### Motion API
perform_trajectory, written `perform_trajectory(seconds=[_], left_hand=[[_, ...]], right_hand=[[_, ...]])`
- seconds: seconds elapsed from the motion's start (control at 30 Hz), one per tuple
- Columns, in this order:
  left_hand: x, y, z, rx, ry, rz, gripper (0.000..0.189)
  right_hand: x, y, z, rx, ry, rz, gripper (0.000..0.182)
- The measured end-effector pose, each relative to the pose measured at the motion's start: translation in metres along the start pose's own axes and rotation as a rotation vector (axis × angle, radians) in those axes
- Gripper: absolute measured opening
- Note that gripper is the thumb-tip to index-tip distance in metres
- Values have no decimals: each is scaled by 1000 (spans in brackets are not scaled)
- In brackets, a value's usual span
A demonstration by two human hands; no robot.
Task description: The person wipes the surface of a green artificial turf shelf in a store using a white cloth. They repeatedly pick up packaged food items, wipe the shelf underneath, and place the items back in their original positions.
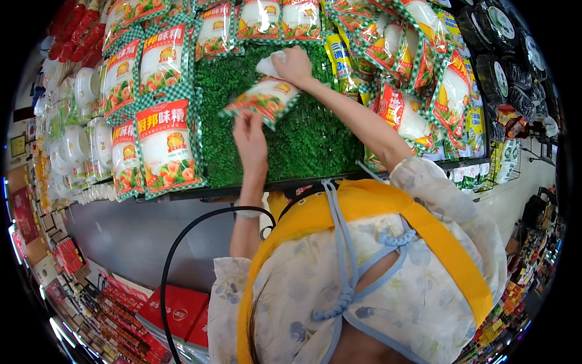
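Note:
My left hand [250,134] pinches the lower edge of a plastic seasoning packet [268,98], which is tilted and slightly blurred above the green artificial-grass mat [291,150]. My right hand [293,66] is closed on a crumpled white cloth or tissue [270,64] at the packet's upper edge; whether it also grips the packet I cannot tell. Similar packets with green checked borders lie in overlapping rows to the left, the nearest being a large packet [167,145], and along the back of the mat.
Heaped packets [409,113] lie on the right, with blue and yellow bags [341,63] beside them. Wrapped white bowls [76,141] stand at far left, black wrapped goods [495,77] at far right. The display's dark front edge [309,182] is close to my body. Red boxes [175,314] are at lower left.

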State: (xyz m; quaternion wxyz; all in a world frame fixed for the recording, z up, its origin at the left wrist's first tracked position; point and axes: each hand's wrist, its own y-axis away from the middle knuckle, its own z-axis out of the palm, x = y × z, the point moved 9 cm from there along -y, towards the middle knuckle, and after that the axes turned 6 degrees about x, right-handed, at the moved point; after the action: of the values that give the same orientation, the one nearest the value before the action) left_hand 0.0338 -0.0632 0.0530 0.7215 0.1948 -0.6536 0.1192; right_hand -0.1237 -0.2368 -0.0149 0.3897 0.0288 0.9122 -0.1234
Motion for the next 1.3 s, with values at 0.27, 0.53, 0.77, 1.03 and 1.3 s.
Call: perform_trajectory(seconds=[0.27, 0.53, 0.77, 1.03, 1.3], left_hand=[[81, 50, 99, -550, -878, 875, 11], [-41, 63, 17, -275, -935, 456, 69], [-83, 58, 8, -310, -1109, 308, 106], [-70, 55, 1, -180, -1032, 269, 82], [-53, -58, -66, 230, -840, 409, 36]], right_hand=[[23, -10, -156, 249, -858, 340, 30], [-17, 134, -129, -22, -207, -247, 40], [-17, 171, -64, -200, 167, -485, 95], [3, 144, -78, -314, 96, -481, 62], [-50, 130, -71, -218, 29, -478, 62]])
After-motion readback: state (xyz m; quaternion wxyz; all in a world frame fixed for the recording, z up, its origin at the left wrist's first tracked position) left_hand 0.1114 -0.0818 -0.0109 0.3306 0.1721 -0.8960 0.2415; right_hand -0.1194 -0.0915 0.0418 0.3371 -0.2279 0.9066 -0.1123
